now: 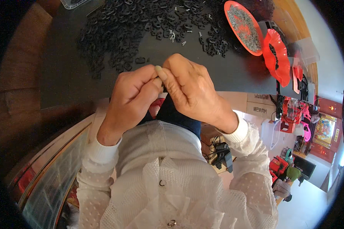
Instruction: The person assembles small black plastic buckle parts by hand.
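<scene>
My left hand [135, 95] and my right hand [193, 86] meet at the table's near edge, thumbs and fingertips pinched together. Whatever they grip is almost wholly covered by the fingers; a little dark bit shows beneath them, too small to name. Just beyond my left hand lies a single small black plastic part [140, 60]. Farther off spreads a broad heap of similar black parts [114, 38], looped in shape, with holes. Some loose silvery screws [172, 36] are scattered among them.
At the far right, a red plate [253, 50] holds a mass of small silvery screws. Beside it stands a wavy-rimmed red bowl [278, 74] with black parts inside. A clear plastic container [73, 4] sits at the far left. Off to the right, another person [282, 189] is in the room.
</scene>
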Demonstrator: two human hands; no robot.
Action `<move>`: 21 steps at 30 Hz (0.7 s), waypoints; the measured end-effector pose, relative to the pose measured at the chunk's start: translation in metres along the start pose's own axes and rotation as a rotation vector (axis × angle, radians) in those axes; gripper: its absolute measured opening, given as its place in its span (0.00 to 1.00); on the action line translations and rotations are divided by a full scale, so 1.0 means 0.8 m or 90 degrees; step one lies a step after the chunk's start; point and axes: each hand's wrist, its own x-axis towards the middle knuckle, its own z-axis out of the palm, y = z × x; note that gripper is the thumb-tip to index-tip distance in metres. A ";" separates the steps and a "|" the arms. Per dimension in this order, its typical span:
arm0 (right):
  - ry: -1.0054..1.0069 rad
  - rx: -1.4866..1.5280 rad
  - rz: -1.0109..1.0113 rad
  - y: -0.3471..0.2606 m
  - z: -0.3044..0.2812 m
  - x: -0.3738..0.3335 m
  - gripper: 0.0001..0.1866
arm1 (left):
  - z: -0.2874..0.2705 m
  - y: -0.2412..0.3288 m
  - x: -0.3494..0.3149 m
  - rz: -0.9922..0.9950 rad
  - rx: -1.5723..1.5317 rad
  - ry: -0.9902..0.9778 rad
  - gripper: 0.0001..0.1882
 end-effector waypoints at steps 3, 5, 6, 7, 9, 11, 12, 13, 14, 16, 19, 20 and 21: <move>0.027 -0.011 -0.013 -0.006 0.002 -0.004 0.07 | -0.003 0.002 0.000 -0.008 -0.003 -0.013 0.09; -0.001 0.044 0.016 -0.006 0.000 -0.008 0.07 | -0.006 0.002 -0.003 -0.002 0.017 -0.030 0.09; -0.027 0.096 0.044 -0.004 -0.003 -0.010 0.08 | -0.008 0.001 -0.002 -0.005 -0.005 -0.040 0.10; -0.031 0.102 0.045 -0.002 -0.008 -0.011 0.08 | -0.009 0.000 -0.004 -0.010 -0.026 -0.048 0.10; -0.054 0.117 0.066 0.008 -0.029 -0.004 0.09 | -0.009 0.009 -0.004 -0.040 -0.040 -0.050 0.10; -0.067 0.100 0.182 0.021 -0.057 0.006 0.12 | -0.010 0.011 -0.004 -0.068 -0.055 -0.054 0.11; -0.045 0.046 0.152 0.039 -0.067 0.012 0.13 | -0.011 0.012 -0.003 -0.065 -0.049 -0.056 0.11; -0.058 -0.022 0.135 0.047 -0.083 0.023 0.09 | -0.010 0.012 -0.003 -0.061 -0.044 -0.060 0.10; -0.056 -0.118 0.045 0.071 -0.095 0.030 0.10 | -0.010 0.012 -0.003 -0.060 -0.044 -0.063 0.10; -0.054 -0.211 -0.047 0.099 -0.106 0.051 0.11 | -0.010 0.010 -0.002 -0.057 -0.012 -0.062 0.10; -0.134 -0.323 -0.021 0.114 -0.119 0.084 0.09 | -0.008 0.010 -0.001 -0.063 -0.001 -0.047 0.10; -0.164 -0.356 -0.016 0.128 -0.118 0.090 0.09 | -0.007 0.011 0.000 -0.061 -0.001 -0.048 0.10; -0.195 -0.389 -0.011 0.139 -0.119 0.093 0.09 | -0.006 0.013 0.002 -0.068 0.014 -0.044 0.10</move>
